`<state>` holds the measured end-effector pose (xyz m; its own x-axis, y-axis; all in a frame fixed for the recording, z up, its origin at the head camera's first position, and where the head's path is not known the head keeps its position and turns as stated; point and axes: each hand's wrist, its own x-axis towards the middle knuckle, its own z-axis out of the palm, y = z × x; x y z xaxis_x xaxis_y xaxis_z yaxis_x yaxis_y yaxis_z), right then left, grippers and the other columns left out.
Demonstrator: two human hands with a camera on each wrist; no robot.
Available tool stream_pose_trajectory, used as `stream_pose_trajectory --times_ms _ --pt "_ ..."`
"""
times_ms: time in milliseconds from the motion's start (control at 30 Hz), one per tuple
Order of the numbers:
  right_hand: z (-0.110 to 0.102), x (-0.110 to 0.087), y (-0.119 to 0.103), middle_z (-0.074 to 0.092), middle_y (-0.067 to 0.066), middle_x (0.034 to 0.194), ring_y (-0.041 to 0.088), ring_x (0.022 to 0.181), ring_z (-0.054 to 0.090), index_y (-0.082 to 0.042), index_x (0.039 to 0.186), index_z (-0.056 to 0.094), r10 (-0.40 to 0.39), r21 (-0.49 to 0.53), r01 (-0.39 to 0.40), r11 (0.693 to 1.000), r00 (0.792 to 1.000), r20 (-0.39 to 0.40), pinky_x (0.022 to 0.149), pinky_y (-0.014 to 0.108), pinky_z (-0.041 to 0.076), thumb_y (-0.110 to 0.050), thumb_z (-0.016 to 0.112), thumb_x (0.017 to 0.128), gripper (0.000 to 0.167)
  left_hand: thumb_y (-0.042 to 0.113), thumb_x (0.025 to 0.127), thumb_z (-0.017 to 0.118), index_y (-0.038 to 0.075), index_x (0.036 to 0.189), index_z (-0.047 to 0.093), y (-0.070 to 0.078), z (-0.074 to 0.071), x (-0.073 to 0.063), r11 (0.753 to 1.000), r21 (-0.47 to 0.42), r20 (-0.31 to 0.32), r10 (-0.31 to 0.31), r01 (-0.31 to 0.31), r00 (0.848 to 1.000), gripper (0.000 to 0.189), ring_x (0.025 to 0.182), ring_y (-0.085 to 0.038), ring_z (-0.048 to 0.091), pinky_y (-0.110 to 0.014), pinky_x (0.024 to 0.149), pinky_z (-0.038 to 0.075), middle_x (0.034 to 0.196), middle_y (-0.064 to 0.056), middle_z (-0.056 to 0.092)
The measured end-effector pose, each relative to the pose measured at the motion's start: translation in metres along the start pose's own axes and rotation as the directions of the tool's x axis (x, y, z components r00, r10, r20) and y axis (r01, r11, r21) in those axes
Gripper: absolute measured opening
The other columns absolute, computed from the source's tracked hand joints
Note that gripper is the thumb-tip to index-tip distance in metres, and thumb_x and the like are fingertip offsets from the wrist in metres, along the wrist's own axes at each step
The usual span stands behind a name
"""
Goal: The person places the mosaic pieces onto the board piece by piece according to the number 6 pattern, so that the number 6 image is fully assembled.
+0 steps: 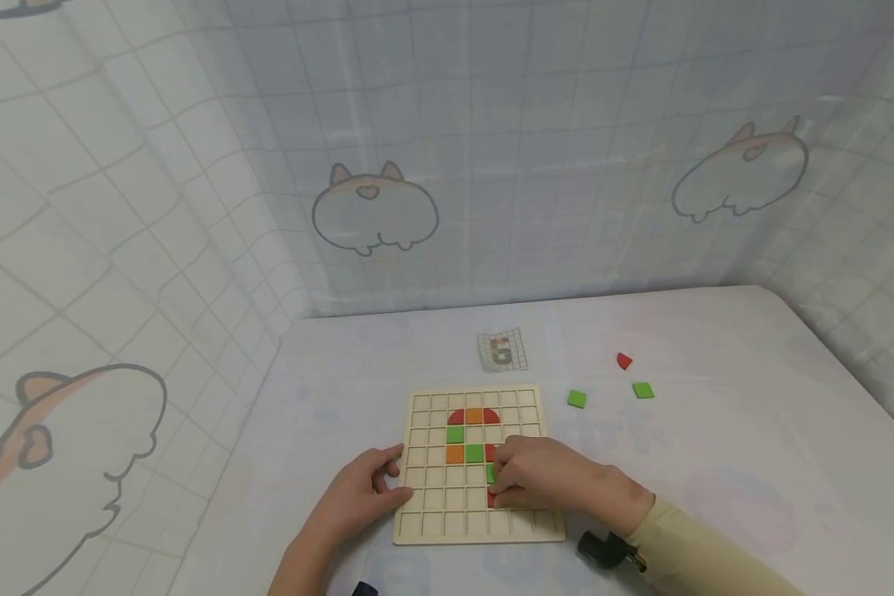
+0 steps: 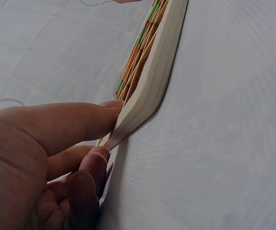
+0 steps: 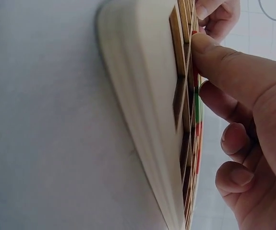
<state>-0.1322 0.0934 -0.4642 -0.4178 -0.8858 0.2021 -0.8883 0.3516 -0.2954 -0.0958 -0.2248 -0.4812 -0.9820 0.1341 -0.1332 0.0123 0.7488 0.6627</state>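
Observation:
A wooden grid board (image 1: 432, 525) lies on the table with red, orange and green pieces set in its cells. At its left edge, my left hand (image 1: 359, 490) grips the rim, thumb on top and fingertips at the side. Over the lower right part of the pattern, my right hand (image 1: 547, 473) has thumb and forefinger at a red piece (image 1: 492, 501), other fingers curled. In the right wrist view the thumb (image 3: 210, 48) touches this red piece (image 3: 195, 69), just beside a green tile (image 3: 197, 103). Part of the pattern is hidden beneath the right hand.
Right of the board lie two loose green tiles (image 1: 577, 399) and a red rounded piece (image 1: 624, 361). Behind the board is a small paper card (image 1: 502, 350) printed with a coloured grid pattern. A tile-patterned cloth wall (image 1: 529, 207) stands at the table's back.

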Motion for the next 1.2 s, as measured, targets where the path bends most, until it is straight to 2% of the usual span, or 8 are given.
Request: stream_pose_trajectory --times_ms 200,300,433,633,833,1033,1100,1200 --pt "0.0 -0.002 0.0 0.058 -0.02 0.085 -0.003 0.08 0.048 -0.024 0.105 0.08 0.001 0.001 -0.001 1.0 1.0 0.009 0.068 0.008 0.037 -0.036 0.076 0.087 0.022 0.033 0.077 0.085 0.008 0.138 0.058 0.0 0.0 -0.001 1.0 -0.004 0.001 0.004 -0.004 1.0 0.071 0.071 -0.013 0.05 -0.027 0.059 0.042 0.092 0.007 0.055" --pt "-0.004 -0.005 0.001 0.061 -0.018 0.091 -0.001 0.084 0.05 -0.023 0.115 0.076 0.056 0.018 -0.057 0.998 0.998 0.023 0.073 0.013 0.041 -0.036 0.074 0.089 0.028 0.033 0.077 0.085 0.008 0.138 0.058 0.0 0.0 -0.001 1.0 -0.01 -0.001 0.004 -0.004 1.0 0.072 0.071 -0.013 0.051 -0.027 0.059 0.042 0.092 0.007 0.055" --pt "-0.01 -0.012 0.007 0.063 -0.015 0.1 0.002 0.091 0.053 -0.021 0.124 0.071 0.174 0.029 -0.175 0.984 0.985 0.017 0.08 0.02 0.046 -0.035 0.072 0.091 0.035 0.032 0.077 0.085 0.008 0.138 0.059 0.0 0.001 0.0 1.0 -0.01 -0.003 0.003 -0.003 1.0 0.071 0.071 -0.013 0.051 -0.027 0.059 0.042 0.092 0.007 0.055" --pt "-0.022 -0.025 0.023 0.064 -0.011 0.11 0.007 0.101 0.057 -0.017 0.124 0.071 0.312 0.033 -0.311 0.95 0.95 -0.027 0.086 0.027 0.049 -0.036 0.073 0.09 0.039 0.033 0.077 0.086 0.008 0.138 0.058 -0.002 0.001 0.0 1.0 -0.014 0.0 0.005 -0.005 1.0 0.072 0.071 -0.013 0.051 -0.027 0.059 0.042 0.093 0.007 0.055" --pt "-0.029 -0.036 0.039 0.064 -0.008 0.109 0.008 0.095 0.059 -0.015 0.121 0.072 0.39 0.054 -0.387 0.921 0.916 -0.087 0.082 0.029 0.051 -0.03 0.077 0.088 0.037 0.035 0.077 0.085 0.009 0.138 0.059 -0.003 0.001 0.0 1.0 -0.006 0.004 0.0 0.0 1.0 0.071 0.071 -0.012 0.05 -0.027 0.059 0.041 0.093 0.007 0.055" --pt "-0.033 -0.046 0.052 0.064 -0.008 0.11 0.01 0.101 0.06 -0.016 0.12 0.073 0.508 0.017 -0.511 0.86 0.851 -0.13 0.088 0.033 0.051 -0.03 0.081 0.084 0.04 0.035 0.077 0.085 0.009 0.138 0.059 -0.003 0.001 0.0 1.0 -0.013 0.004 0.003 -0.003 1.0 0.071 0.07 -0.012 0.05 -0.026 0.059 0.042 0.093 0.007 0.054" --pt "-0.034 -0.05 0.055 0.065 -0.007 0.11 0.011 0.102 0.06 -0.016 0.12 0.073 0.528 0.015 -0.532 0.846 0.836 -0.146 0.088 0.034 0.051 -0.029 0.082 0.083 0.041 0.034 0.077 0.085 0.009 0.138 0.059 -0.003 0.001 0.0 1.0 -0.013 0.002 0.003 -0.003 1.0 0.071 0.07 -0.012 0.05 -0.026 0.059 0.042 0.093 0.007 0.054" --pt "-0.034 -0.055 0.061 0.066 -0.004 0.11 0.013 0.101 0.061 -0.014 0.121 0.072 0.534 0.012 -0.54 0.842 0.828 -0.173 0.087 0.035 0.051 -0.028 0.082 0.082 0.042 0.034 0.077 0.085 0.009 0.138 0.059 -0.004 0.001 0.0 1.0 -0.01 0.0 0.003 -0.003 1.0 0.071 0.07 -0.012 0.05 -0.026 0.059 0.042 0.093 0.007 0.054"
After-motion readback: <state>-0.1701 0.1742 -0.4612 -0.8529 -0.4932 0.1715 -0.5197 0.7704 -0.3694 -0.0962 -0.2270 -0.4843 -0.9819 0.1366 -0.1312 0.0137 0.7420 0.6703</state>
